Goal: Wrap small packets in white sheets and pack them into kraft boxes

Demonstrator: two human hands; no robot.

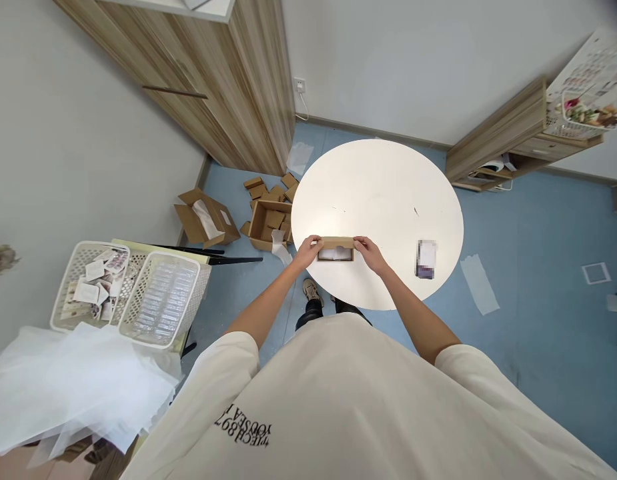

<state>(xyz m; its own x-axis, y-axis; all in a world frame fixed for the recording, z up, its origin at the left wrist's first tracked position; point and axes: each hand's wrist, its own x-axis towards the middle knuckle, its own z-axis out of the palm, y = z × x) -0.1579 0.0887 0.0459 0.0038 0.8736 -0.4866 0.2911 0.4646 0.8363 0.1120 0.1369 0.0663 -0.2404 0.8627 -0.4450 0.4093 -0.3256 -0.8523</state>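
Observation:
A small brown cardboard box [335, 259] rests near the front edge of the round white table [378, 187]. Its lid stands raised at the far side, and something white lies inside. My left hand [309, 251] pinches the lid's left corner. At the right corner of the same lid, my right hand [369, 254] has its fingers closed on the edge. To the right on the tabletop lies a blurred-out dark and white item [427, 259] that I cannot make out.
On the floor left of the table are an open carton [207, 217] and another box [261, 223] among brown cardboard pieces. White baskets [161, 300] stand on a side table, with white sheets [78, 380] beside them. A wooden cabinet [203, 73] and a shelf unit [513, 137] stand by the wall.

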